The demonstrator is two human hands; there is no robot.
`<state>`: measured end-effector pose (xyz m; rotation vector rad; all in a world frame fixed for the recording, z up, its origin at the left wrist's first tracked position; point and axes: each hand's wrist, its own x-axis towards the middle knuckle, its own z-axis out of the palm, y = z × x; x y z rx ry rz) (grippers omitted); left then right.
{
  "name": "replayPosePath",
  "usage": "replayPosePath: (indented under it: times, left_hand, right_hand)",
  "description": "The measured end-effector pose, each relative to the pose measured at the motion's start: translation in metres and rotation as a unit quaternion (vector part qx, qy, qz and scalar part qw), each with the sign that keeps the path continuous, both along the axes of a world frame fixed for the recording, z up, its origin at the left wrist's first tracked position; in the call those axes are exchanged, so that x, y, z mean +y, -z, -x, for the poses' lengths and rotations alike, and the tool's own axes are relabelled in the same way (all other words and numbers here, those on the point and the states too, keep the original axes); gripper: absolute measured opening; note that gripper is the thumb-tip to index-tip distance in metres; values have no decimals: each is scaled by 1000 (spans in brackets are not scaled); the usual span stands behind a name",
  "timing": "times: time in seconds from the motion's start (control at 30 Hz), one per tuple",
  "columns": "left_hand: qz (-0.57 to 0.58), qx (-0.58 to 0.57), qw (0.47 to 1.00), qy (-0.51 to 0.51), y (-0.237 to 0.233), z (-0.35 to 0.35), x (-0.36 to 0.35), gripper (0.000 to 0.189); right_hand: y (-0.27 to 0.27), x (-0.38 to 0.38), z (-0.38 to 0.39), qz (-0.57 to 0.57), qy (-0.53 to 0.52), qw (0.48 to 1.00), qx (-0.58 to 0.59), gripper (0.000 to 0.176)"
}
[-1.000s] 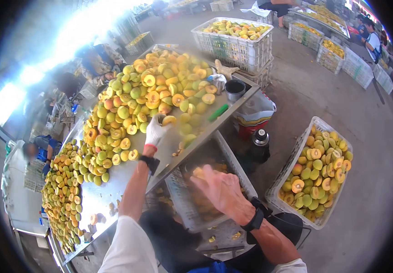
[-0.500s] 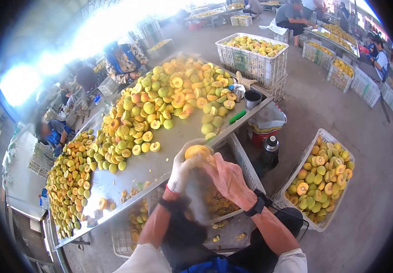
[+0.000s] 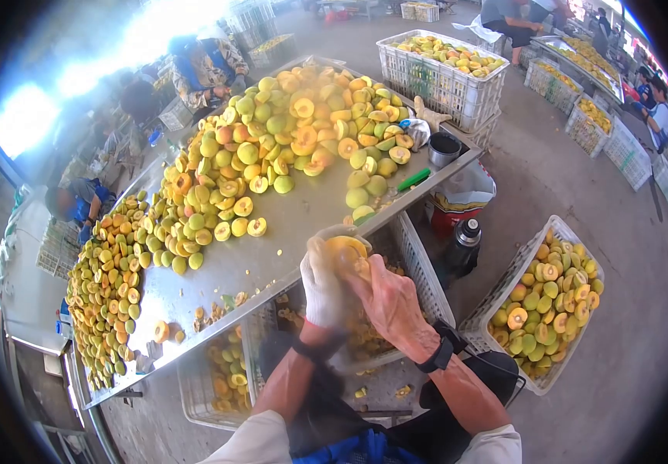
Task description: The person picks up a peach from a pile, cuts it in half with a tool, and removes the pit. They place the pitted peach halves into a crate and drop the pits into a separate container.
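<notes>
My left hand (image 3: 323, 282), in a white glove, is closed around a yellow peach half (image 3: 347, 251) just off the near edge of the metal table (image 3: 272, 259). Bare and wearing a dark wristband, my right hand (image 3: 390, 298) has its fingers bent against the peach. Anything inside those right fingers is hidden and blurred. Below both hands sits a white crate (image 3: 424, 267) holding scraps of fruit. On the tabletop lies a large heap of halved peaches (image 3: 245, 153), green-yellow outside and orange inside.
A green-handled tool (image 3: 414, 180) and a metal cup (image 3: 444, 148) stand near the table's right corner. A black thermos (image 3: 461, 247) is on the floor beside a filled peach crate (image 3: 496, 309). Stacked crates (image 3: 442, 85) stand behind. A co-worker (image 3: 206, 73) sits across the table.
The view has tilted slightly, shifting the table and crates. Both hands stay together at the peach half, with the left glove turned a little and blurred.
</notes>
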<state>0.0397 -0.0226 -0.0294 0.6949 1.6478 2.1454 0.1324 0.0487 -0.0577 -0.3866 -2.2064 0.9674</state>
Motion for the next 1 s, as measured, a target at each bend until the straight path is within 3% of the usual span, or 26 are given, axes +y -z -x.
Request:
replayPosePath:
  times: [0.17,0.27,0.4,0.67,0.77,0.87,0.97,1.0]
  left_hand:
    - [-8,66,998,-3,7,6,-3,66]
    - [11,78,993,-84,10,3,-1,68]
    - [43,106,987,-111,12,3,-5,72]
    - [65,176,982,13,8,11,-12,72]
    - [88,165,980,68,11,14,-15,72]
    - [79,191,973,103,14,17,-14,72]
    - [102,189,966,144,7,18,-16,72]
    - [96,163,971,146,8,18,-16,73]
  right_hand:
    - [2,-3,-1,13,-7,1000,-25,26]
    - [-1,-6,-5,55,-27,996,-65,33]
    - [2,-6,-8,52,-63,995,-55,33]
    - [9,9,-20,85,-167,981,-58,33]
    - [-3,9,-25,171,-190,965,-58,36]
    - [15,14,-25,119,-222,968,-18,43]
    - [5,18,-31,246,-281,920,-119,52]
    - [0,19,-33,339,-294,880,-152,53]
